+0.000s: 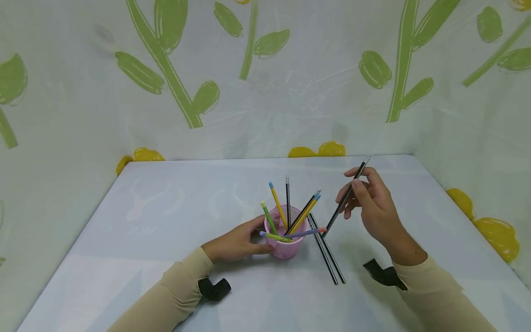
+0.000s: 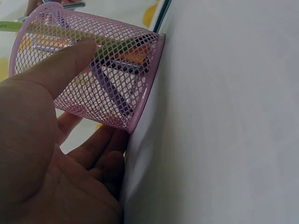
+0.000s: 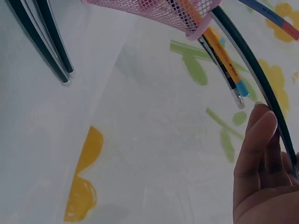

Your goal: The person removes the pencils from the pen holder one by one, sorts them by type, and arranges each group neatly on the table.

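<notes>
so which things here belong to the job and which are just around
Seem part of the job:
- pink mesh cup, held by the left hand
- black pencil in the right hand
- pencils in the cup
- two loose black pencils, probably

Just around:
- green plant prints
- yellow flower prints
- black cuff pieces

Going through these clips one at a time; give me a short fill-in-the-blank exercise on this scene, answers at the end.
1. The left hand holds the ____ mesh cup.
2. The right hand holds a ____ pencil.
3. Exactly ____ loose pencils lie on the table.
4. In the head view, the cup stands to the ____ of those loose pencils.

Missing words: pink; black; two; left.
</notes>
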